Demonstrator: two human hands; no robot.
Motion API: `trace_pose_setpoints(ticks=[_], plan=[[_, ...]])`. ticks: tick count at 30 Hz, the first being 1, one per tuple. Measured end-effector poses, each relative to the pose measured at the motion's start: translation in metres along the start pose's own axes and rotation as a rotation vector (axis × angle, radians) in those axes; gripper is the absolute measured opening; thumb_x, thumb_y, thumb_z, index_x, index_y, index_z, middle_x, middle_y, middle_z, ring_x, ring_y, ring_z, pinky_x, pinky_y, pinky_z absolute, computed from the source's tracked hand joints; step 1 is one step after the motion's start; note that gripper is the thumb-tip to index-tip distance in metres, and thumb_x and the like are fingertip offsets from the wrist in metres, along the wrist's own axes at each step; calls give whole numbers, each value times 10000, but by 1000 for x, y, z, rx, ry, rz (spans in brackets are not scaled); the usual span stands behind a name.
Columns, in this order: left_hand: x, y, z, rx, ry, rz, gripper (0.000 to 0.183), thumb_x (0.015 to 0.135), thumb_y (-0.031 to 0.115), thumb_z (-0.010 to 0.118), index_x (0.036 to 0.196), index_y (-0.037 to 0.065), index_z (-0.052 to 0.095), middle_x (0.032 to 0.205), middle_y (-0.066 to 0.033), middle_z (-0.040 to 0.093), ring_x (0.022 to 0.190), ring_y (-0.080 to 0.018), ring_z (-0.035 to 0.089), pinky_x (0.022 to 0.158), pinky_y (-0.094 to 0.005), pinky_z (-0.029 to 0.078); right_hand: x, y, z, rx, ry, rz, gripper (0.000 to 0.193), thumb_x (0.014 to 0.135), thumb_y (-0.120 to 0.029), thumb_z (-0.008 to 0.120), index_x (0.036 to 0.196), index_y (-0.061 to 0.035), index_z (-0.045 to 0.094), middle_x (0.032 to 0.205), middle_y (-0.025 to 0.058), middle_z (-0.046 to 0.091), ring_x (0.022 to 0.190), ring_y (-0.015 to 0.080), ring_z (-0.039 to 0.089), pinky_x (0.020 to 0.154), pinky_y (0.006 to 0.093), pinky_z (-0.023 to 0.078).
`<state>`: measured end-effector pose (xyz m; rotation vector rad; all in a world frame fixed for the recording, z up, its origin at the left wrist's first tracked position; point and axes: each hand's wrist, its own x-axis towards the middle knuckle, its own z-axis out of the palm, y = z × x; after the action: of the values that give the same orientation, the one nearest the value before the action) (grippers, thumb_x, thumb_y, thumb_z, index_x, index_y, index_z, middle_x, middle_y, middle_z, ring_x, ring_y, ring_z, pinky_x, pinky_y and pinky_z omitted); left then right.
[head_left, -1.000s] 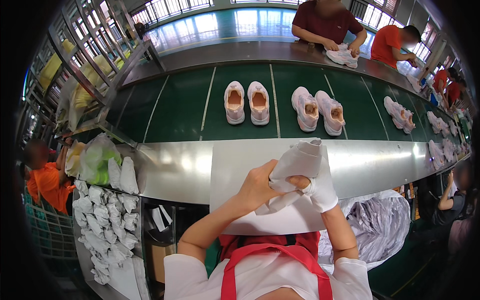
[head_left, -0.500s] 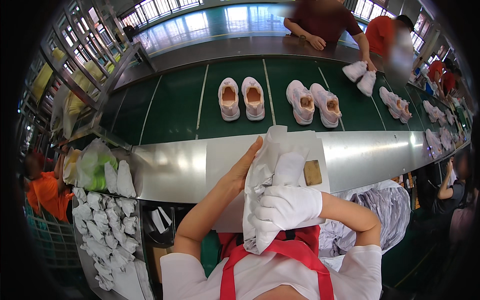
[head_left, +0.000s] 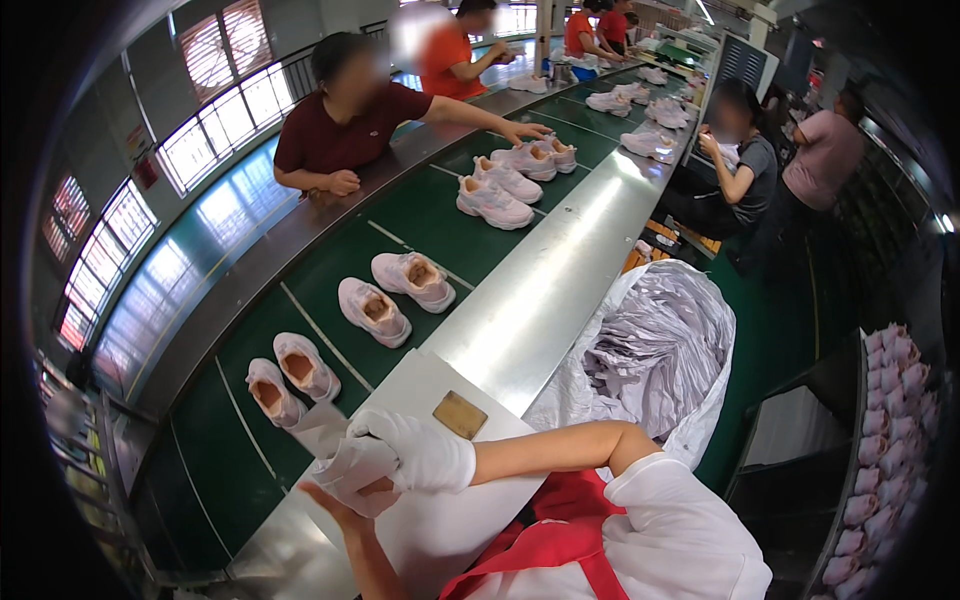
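Both hands' grip closed round white shoe [head_left: 345, 462] — gloved right hand [head_left: 425, 455] on top, left hand [head_left: 340, 500] beneath.

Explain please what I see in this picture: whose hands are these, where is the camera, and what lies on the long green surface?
The camera sits on a person's head and looks down, so edges bend. The arms from below are that person's own. The right hand, in a white glove, and the bare left hand together hold a white shoe over a white worktop. A small tan block lies there. Pale shoes stand in pairs on the green conveyor belt. Other people work across it. A bag of crumpled paper is on the right.
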<state>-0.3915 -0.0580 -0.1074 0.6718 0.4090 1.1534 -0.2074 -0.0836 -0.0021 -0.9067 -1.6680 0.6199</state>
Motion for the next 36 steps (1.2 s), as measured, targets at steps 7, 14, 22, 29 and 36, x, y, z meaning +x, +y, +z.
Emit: trace_pose_setpoints(ticks=[7, 14, 22, 29, 36], plan=[[3, 36, 53, 1009, 361, 287, 587, 816, 367, 659, 1181, -44, 453, 1102, -146, 558, 1015, -230, 545, 877, -320, 431, 11, -1, 5, -340, 34, -90, 658, 661, -254, 730, 1209, -59, 420, 1072, 176, 492, 941, 360, 527, 786, 403, 446], [11, 37, 56, 751, 588, 298, 529, 865, 438, 564, 1137, -6, 475, 1021, -124, 577, 922, -216, 587, 784, -315, 483, -2, 3, 31, -195, -206, 199, 757, 641, -194, 736, 1278, -99, 338, 1061, 182, 489, 921, 370, 526, 748, 411, 454], [34, 45, 87, 131, 381, 371, 386, 913, 473, 449, 1010, 102, 499, 729, -72, 577, 977, -242, 589, 990, -367, 367, 19, 18, 57, -41, -369, -110, 717, 686, -150, 631, 1313, -31, 303, 1145, 238, 419, 994, 418, 484, 785, 388, 450], [60, 49, 36, 95, 324, 543, 277, 944, 296, 464, 740, 111, 431, 545, -28, 410, 585, -163, 460, 946, -439, 400, 25, 34, 54, -77, -290, 1, 648, 697, -145, 686, 1264, -44, 390, 1071, 216, 514, 953, 392, 528, 837, 402, 450], [150, 41, -54, 747, 390, 370, 374, 966, 331, 338, 1156, 38, 471, 1134, -130, 561, 1011, -200, 546, 908, -310, 416, 64, 70, 28, -551, -308, 193, 394, 755, -196, 659, 1099, -74, 511, 893, 180, 618, 780, 366, 604, 685, 410, 486]])
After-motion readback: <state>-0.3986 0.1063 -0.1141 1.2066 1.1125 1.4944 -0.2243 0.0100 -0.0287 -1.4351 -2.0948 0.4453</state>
